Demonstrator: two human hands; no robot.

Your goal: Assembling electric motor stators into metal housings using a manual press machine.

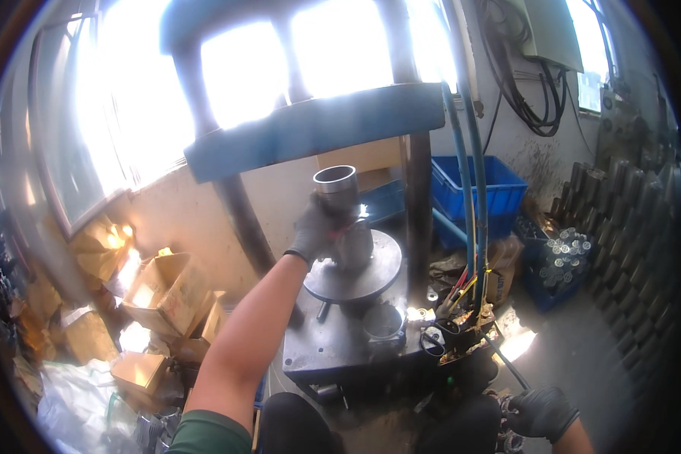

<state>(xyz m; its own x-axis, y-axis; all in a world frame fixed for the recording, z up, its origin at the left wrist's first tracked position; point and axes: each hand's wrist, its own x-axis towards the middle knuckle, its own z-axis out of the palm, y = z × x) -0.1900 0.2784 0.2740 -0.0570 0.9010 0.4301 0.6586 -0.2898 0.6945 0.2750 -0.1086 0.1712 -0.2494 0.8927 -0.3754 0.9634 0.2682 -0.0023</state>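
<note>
My left hand [318, 229], in a grey glove, reaches forward and is wrapped round an upright metal cylinder [337, 189] with an open, shiny rim. The cylinder stands over a round metal plate [393, 281] under the blue crossbeam of a press; its lower part is partly hidden by my hand. At the lower right is my right hand [541, 414], in a dark glove, its fingers curled beside several small metal rings [513, 441]. What those fingers hold, if anything, is hidden. The end of a thin lever rod [507, 363] reaches close to that hand.
The blue crossbeam [318, 125] spans above the plate. On the press table [310, 356] sits a metal ring-shaped part [384, 321]. Hoses [477, 197] run down at the right. Cardboard boxes [166, 295] fill the left; a blue crate [499, 185] and stacked metal tubes [620, 227] stand right.
</note>
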